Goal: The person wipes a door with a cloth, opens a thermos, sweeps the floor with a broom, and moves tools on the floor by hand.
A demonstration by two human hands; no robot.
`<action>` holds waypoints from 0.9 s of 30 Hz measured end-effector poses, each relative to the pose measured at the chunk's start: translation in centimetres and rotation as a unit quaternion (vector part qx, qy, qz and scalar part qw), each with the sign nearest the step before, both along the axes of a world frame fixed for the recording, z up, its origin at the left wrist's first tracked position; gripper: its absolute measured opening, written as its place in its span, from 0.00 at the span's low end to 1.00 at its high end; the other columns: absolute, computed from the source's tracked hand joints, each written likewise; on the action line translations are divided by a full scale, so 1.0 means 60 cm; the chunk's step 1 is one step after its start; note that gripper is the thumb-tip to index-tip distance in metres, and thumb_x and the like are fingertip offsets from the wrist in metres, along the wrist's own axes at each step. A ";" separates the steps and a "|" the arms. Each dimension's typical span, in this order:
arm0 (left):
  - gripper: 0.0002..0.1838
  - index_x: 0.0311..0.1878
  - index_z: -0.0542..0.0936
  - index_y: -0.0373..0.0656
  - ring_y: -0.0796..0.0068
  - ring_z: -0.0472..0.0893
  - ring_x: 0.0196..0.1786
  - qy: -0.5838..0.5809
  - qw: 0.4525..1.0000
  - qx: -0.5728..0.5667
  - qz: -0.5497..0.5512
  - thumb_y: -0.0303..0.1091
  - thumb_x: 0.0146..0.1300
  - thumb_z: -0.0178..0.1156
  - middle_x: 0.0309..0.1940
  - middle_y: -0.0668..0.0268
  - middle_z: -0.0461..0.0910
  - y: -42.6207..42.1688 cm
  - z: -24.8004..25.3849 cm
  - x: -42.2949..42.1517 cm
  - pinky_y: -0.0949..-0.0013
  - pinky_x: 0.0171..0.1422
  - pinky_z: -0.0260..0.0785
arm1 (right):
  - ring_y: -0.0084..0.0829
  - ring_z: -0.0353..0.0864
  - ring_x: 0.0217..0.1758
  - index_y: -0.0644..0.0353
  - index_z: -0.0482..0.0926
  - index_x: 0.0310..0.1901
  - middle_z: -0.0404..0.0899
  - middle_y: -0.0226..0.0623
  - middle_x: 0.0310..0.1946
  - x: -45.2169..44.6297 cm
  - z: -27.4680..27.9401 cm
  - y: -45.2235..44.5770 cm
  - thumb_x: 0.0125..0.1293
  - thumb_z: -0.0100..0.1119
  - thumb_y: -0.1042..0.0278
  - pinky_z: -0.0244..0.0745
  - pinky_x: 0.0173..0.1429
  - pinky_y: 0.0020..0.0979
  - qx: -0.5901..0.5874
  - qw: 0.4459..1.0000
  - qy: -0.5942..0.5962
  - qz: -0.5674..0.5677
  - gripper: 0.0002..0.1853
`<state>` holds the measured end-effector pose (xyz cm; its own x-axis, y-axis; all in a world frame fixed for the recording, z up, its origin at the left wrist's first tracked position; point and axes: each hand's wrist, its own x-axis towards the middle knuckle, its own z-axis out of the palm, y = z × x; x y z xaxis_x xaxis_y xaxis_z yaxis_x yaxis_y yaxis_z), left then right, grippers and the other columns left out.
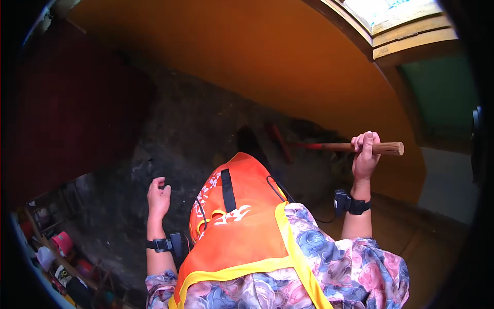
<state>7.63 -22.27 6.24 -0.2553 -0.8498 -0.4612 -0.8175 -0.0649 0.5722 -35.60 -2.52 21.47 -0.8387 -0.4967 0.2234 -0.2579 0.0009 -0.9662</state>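
— Where is the tool (337,147) placed?
— It is gripped by the right hand (366,147), its head set to the left of that hand.
— And the left hand (159,200)?
— It is held over the floor (177,116), the apron (247,242) between both hands, with the wall (231,46) ahead and a rack (43,236) to the left.

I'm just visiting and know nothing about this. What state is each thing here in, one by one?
Red-headed tool: held near the handle's end; floor contact unclear.
Right grip: closed around the wooden handle.
Left grip: half curled, holding nothing visible.
Orange apron: worn.
Left wrist strap: wrapped on.
Right wrist strap: wrapped on.
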 end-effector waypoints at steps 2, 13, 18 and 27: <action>0.16 0.46 0.71 0.39 0.71 0.76 0.32 0.009 1.000 0.009 0.019 0.30 0.52 0.55 0.41 0.57 0.74 0.000 0.003 0.005 0.69 0.42 0.68 | 0.17 0.58 0.19 0.56 0.58 0.22 0.58 0.25 0.16 0.000 0.004 0.000 0.66 0.44 0.65 0.61 0.28 0.23 0.003 1.000 0.006 0.004 0.15; 0.16 0.47 0.70 0.39 0.71 0.76 0.34 0.003 0.998 0.055 0.036 0.30 0.54 0.55 0.42 0.58 0.73 0.025 0.027 -0.007 0.70 0.43 0.68 | 0.17 0.58 0.19 0.55 0.59 0.23 0.58 0.24 0.16 0.005 0.003 -0.009 0.65 0.46 0.65 0.62 0.30 0.22 0.037 0.999 0.007 0.023 0.14; 0.16 0.47 0.71 0.39 0.73 0.76 0.34 0.007 0.997 0.067 0.046 0.29 0.54 0.54 0.41 0.59 0.73 0.047 0.022 0.009 0.71 0.43 0.68 | 0.17 0.62 0.21 0.56 0.62 0.24 0.62 0.25 0.17 0.005 -0.003 -0.014 0.64 0.48 0.65 0.64 0.32 0.23 0.048 0.998 0.008 0.038 0.12; 0.26 0.51 0.69 0.41 0.71 0.72 0.47 0.402 0.897 0.125 -0.135 0.25 0.45 0.63 0.48 0.62 0.70 0.036 0.286 -0.204 0.70 0.53 0.65 | 0.43 0.74 0.26 0.60 0.71 0.21 0.72 0.41 0.19 0.103 -0.128 -0.073 0.52 0.58 0.67 0.69 0.30 0.37 0.345 0.866 0.186 0.310 0.09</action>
